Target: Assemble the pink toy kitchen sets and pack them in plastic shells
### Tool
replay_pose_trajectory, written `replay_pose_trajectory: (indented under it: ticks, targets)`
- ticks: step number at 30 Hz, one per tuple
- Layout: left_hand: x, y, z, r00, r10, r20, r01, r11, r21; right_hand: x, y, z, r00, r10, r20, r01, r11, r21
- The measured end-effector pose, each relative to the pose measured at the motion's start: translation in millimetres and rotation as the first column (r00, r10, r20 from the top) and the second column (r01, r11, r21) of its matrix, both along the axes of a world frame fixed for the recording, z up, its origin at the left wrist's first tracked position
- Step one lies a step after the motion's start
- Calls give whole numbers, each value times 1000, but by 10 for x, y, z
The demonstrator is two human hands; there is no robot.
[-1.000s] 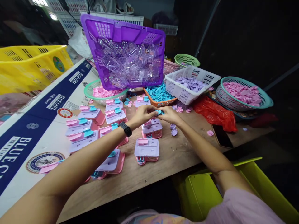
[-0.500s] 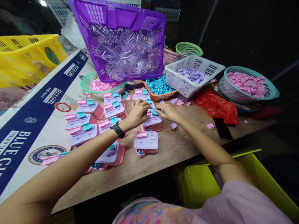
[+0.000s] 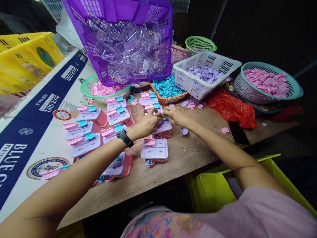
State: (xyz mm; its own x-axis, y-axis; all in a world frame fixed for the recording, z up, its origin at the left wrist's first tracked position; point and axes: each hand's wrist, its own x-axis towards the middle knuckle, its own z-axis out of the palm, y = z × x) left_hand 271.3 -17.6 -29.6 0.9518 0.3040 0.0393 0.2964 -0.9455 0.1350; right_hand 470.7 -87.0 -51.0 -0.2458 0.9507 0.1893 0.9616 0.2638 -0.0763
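Observation:
A toy box (image 3: 162, 132) with a flat lilac top and pink base stands on the table under both hands. My left hand (image 3: 150, 121), wearing a black wristband, has its fingers bent over the left side of the top, gripping the box there. From the right, my right hand (image 3: 176, 116) pinches a blue plastic piece at the top; the fingers cover most of it. Nearer to me is another toy box (image 3: 154, 150), with only a pink piece on its lilac top. Several boxes with pink and blue pieces, such as this toy box (image 3: 86, 143), stand at the left.
A purple crate (image 3: 116, 6) of clear plastic parts leans over the back. Behind the boxes are an orange basket (image 3: 170, 100) of blue pieces, a white basket (image 3: 188, 82) of lilac pieces and a teal basket (image 3: 296, 91) of pink pieces. A phone (image 3: 237, 134) lies near the right edge.
My left hand has moved slightly down, and its fingers reach lower over the box. The right hand's fingers now cover more of the blue piece. The view has shifted a little.

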Motion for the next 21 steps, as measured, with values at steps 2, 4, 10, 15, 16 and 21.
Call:
replay_pose_trajectory:
  ticks: [2, 4, 10, 15, 16, 21]
  targets:
    - [7, 9, -4, 1000, -4, 6, 4, 1000, 3, 4, -8, -43, 999, 5, -34, -4, 1000, 26]
    - [9, 34, -21, 1000, -15, 21, 15, 1000, -6, 6, 18, -38, 1000, 13, -23, -13, 1000, 23]
    - [-16, 153, -52, 996, 40, 80, -38, 999, -31, -28, 215, 41, 998, -22, 60, 22, 1000, -6]
    - [-24, 121, -48, 998, 4, 61, -1, 999, -46, -11, 153, 9, 1000, 10, 2, -10, 1000, -11]
    - [-25, 94, -51, 998, -16, 58, 19, 999, -48, 4, 113, -15, 999, 30, -32, -30, 1000, -7]
    - [-48, 15, -67, 999, -28, 31, 29, 999, -35, 25, -17, -225, 951, 53, -304, -37, 997, 61]
